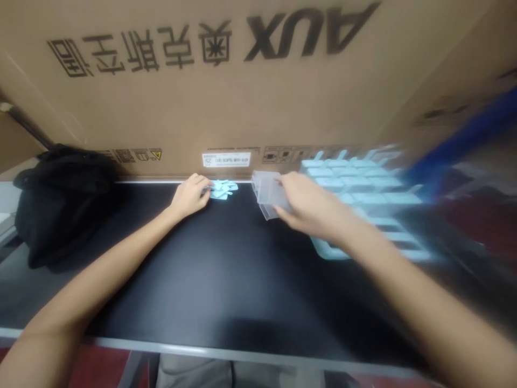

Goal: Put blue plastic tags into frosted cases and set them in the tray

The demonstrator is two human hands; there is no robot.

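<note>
At the back of the black tabletop (197, 269), my left hand (191, 195) is closed, fingertips pinching the near edge of a light-blue plastic piece in a small heap of flat light-blue pieces (224, 188). To the right, my right hand (311, 207) grips a clear plastic box (270, 193) between thumb and fingers, holding it tilted just above or on the table; contact cannot be made out. Partly behind my right forearm stands a light-blue rack (355, 175) with rows of compartments and tabs along its far side, blurred by motion.
A large cardboard box (181, 102) with upside-down print rises like a wall along the table's back edge. On the left lies a black bag (67, 205). A blue bar (468, 137) slants across the right side. The table's pale front edge (202, 350) runs near my legs.
</note>
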